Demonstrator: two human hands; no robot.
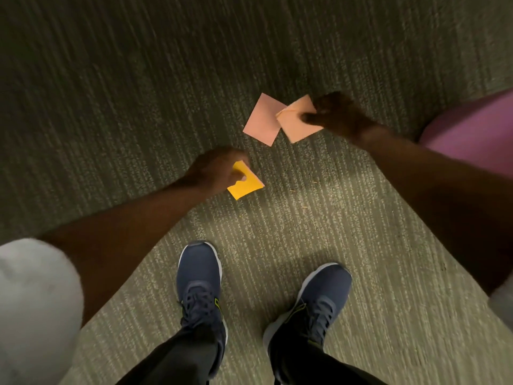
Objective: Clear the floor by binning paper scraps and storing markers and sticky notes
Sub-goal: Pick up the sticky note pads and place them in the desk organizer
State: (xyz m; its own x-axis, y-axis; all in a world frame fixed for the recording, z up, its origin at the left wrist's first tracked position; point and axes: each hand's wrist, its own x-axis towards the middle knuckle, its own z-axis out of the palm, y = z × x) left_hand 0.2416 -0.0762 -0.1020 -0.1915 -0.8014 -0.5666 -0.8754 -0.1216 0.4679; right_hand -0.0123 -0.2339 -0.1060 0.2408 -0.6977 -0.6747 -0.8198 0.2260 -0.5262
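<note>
My left hand (213, 170) pinches a yellow sticky note (247, 184) just above the carpet, in the middle of the view. Up and to the right, my right hand (336, 113) grips an orange-pink sticky note (297, 120) by its right edge. A second pink sticky note (262, 119) sits beside it on the left, its corner meeting the held one; I cannot tell whether it lies on the carpet or hangs from the held note. No markers or paper scraps show.
Grey-green ribbed carpet (138, 79) fills the view. My two dark blue sneakers (200, 279) (313, 298) stand at the bottom centre. A purple rounded object (472, 129) juts in at the right edge.
</note>
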